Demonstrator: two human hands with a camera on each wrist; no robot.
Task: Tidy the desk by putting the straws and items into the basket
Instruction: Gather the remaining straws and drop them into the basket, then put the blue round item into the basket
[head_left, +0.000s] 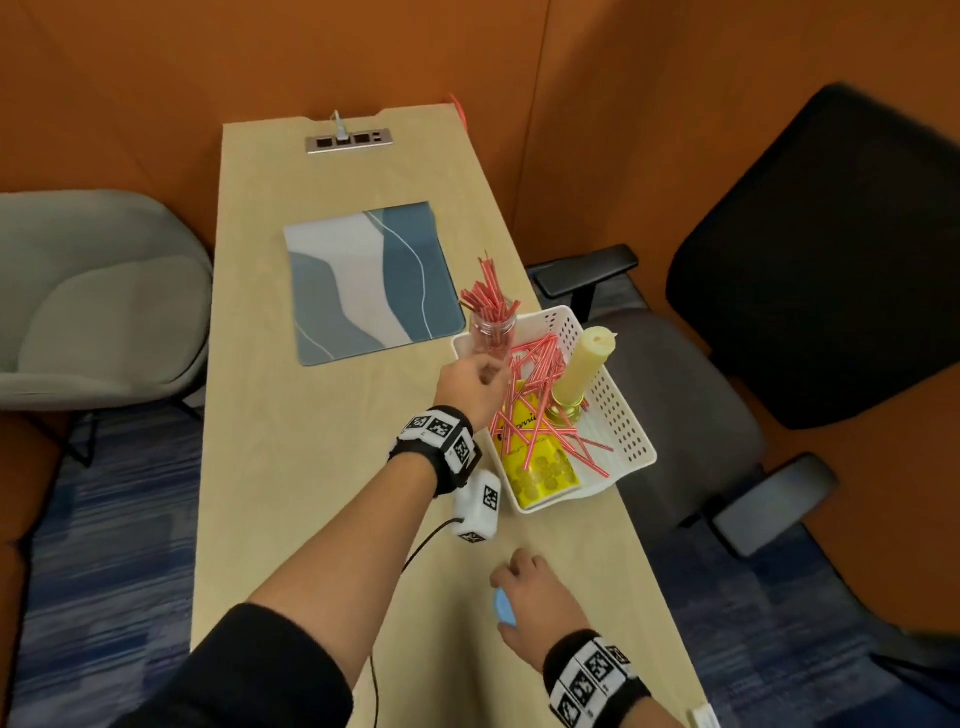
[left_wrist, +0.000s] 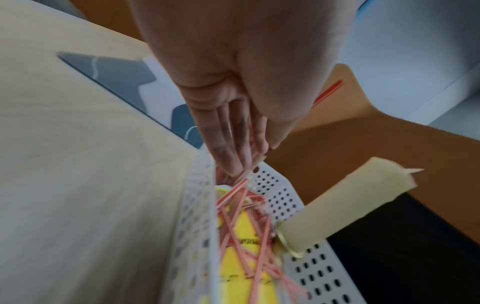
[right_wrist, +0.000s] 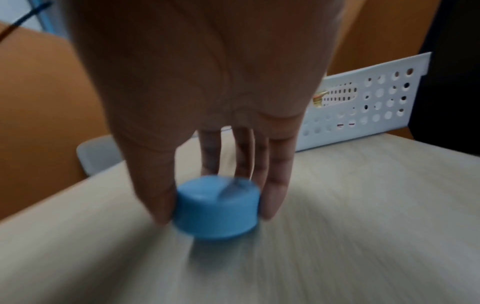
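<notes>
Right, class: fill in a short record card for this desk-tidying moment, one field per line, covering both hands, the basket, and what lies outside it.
Left hand: holds a clear jar of red striped straws at the basket's far corner
Right hand: pinches a blue cap between thumb and fingers, low over the desk
Basket: white, perforated, at the desk's right edge
In basket: loose straws, yellow packet, cream candle in a gold holder
Outside basket: blue and white mat
</notes>
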